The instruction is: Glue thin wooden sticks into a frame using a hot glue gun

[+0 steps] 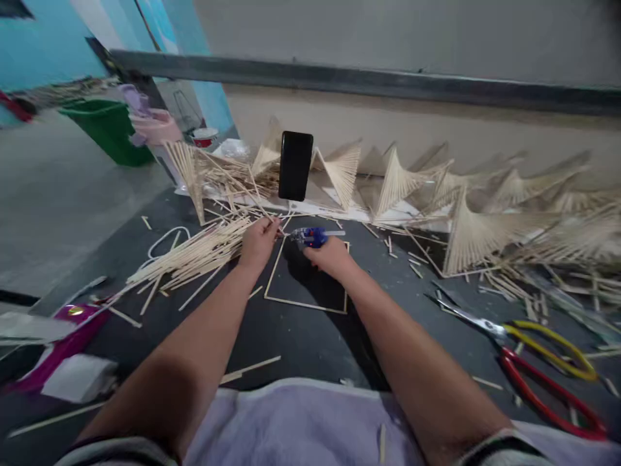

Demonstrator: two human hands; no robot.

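My right hand (332, 256) is wrapped round a blue hot glue gun (315, 237), with a pale glue stick poking out of its back. The gun's nozzle points left, close to the fingertips of my left hand (259, 244). Those fingers are pinched on a thin wooden stick (256, 188) that slants up and away. Beneath both hands lies a square frame of thin sticks (305, 305) on the dark table (310, 349). The nozzle and the left fingertips are near the frame's far left corner; whether they touch it I cannot tell.
Loose sticks (204, 255) are heaped left of my hands. Twisted fan-shaped stick pieces (468, 236) line the back, along with an upright black phone (295, 166). Scissors (497, 329) with red and yellow handles lie right. A magenta item (72, 340) sits at left.
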